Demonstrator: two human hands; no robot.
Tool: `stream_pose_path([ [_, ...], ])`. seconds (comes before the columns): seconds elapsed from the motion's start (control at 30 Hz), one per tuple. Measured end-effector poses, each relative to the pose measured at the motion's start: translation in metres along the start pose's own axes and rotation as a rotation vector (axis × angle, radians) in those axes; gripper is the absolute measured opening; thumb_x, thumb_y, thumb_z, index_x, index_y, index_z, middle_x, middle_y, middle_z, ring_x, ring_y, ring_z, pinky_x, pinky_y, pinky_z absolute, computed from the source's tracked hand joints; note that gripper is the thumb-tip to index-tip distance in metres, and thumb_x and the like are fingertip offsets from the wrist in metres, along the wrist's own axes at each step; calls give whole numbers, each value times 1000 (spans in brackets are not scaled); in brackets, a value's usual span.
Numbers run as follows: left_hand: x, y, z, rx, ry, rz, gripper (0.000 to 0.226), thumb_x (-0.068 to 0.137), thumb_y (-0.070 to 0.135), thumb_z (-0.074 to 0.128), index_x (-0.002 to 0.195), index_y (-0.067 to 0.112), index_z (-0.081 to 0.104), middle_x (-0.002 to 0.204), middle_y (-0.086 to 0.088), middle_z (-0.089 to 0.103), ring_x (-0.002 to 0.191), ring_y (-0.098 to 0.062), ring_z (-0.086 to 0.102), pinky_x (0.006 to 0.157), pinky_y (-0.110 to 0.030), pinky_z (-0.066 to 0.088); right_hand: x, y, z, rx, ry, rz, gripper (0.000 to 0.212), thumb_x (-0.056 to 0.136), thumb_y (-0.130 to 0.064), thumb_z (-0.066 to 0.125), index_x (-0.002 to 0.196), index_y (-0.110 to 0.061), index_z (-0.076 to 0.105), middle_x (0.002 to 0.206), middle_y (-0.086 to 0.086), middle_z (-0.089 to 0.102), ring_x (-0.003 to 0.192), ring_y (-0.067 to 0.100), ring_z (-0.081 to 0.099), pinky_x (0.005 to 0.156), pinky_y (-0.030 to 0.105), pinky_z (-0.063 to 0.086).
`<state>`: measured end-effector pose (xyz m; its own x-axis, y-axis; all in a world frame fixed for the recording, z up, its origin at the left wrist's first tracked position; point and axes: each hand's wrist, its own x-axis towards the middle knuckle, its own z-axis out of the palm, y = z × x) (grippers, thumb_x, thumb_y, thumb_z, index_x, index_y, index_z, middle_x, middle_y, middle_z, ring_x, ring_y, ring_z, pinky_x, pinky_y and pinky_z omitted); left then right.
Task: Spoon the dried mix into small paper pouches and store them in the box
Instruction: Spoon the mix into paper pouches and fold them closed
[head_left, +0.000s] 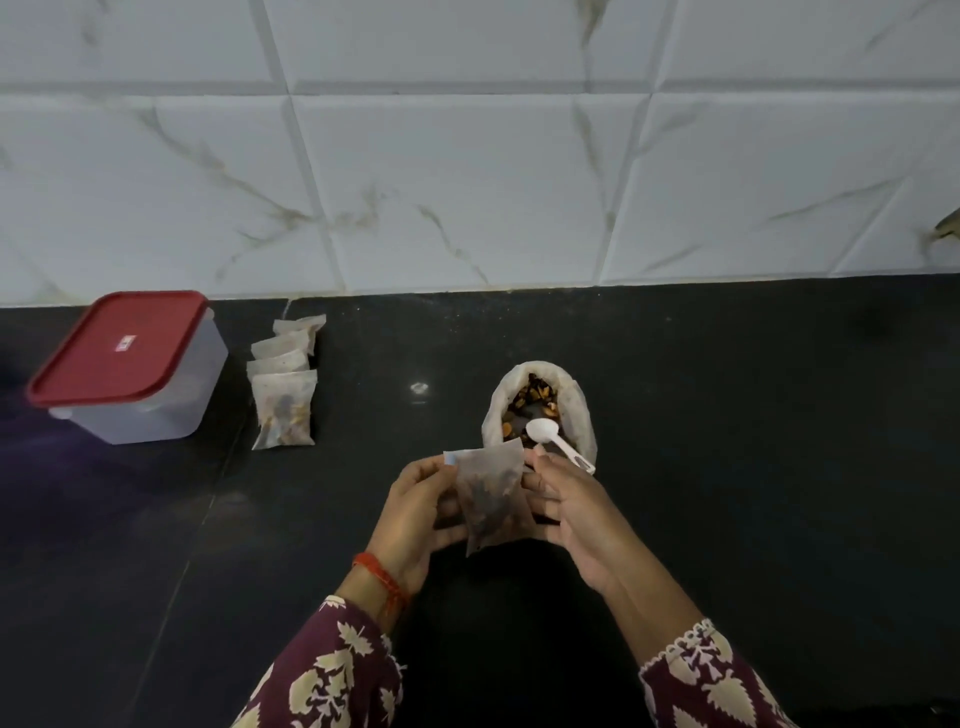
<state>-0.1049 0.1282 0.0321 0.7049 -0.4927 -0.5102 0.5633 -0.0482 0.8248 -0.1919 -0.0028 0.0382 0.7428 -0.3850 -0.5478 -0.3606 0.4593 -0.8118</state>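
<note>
My left hand (415, 512) pinches the left edge of a filled pouch (493, 493), and my right hand (574, 512) grips its right edge while also holding the spoon (553, 439) by its handle. The pouch hangs upright between them, and it hides my right fingertips and part of my left palm. The mix inside shows only as a dark blur through the paper. The spoon's bowl sits empty over the open bag (540, 410) of dried mix, just behind my hands; the handle end is tucked under my fingers.

Off to the left, four filled pouches (284, 384) lie overlapped in a row on the tabletop (727, 415), the far ones half covered by the near ones. Left of them stands the box (130, 366), red lid on, with a small label I cannot read. The tabletop's right side is open, dark stone up to the tiled wall (467, 156). My sleeves (332, 675) run off the bottom edge.
</note>
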Motion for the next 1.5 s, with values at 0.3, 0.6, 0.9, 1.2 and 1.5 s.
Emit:
stream_pose_path([
  [0.3, -6, 3, -57, -8, 41, -25, 39, 96, 39, 46, 118, 8, 55, 106, -14, 69, 98, -29, 67, 77, -43, 55, 10, 19, 53, -81, -74, 103, 48, 97, -47, 40, 133, -17, 51, 114, 5, 64, 102, 22, 64, 90, 41, 53],
  [0.6, 0, 44, -134, 115, 57, 0, 34, 96, 43, 41, 100, 18, 64, 92, -6, 71, 90, -25, 66, 74, -39, 53, 27, 18, 140, -249, -89, 136, 57, 96, -58, 31, 137, -22, 45, 133, 3, 55, 111, 20, 58, 96, 40, 48],
  [0.9, 33, 91, -198, 192, 71, -1, 41, 96, 52, 35, 121, 24, 52, 104, -4, 61, 95, -23, 60, 84, -43, 48, 70, 1, 221, -288, -83, 89, 60, 96, -59, 28, 136, -18, 46, 133, 7, 55, 117, 24, 56, 99, 43, 46],
  [1.2, 57, 97, -219, 250, 50, -88, 57, 95, 56, 33, 138, 21, 42, 126, -13, 54, 117, -32, 51, 99, -49, 41, 95, 6, 238, -260, -17, 127, 59, 98, -55, 29, 137, -14, 44, 120, 8, 57, 107, 24, 56, 95, 43, 49],
  [1.5, 46, 64, -212, 835, 243, 564, 45, 89, 41, 55, 131, 25, 49, 133, 3, 46, 114, -14, 52, 94, -33, 48, 74, 10, 191, -369, 42, -57, 43, 94, -46, 49, 132, -25, 51, 128, -1, 55, 108, 11, 57, 88, 30, 52],
])
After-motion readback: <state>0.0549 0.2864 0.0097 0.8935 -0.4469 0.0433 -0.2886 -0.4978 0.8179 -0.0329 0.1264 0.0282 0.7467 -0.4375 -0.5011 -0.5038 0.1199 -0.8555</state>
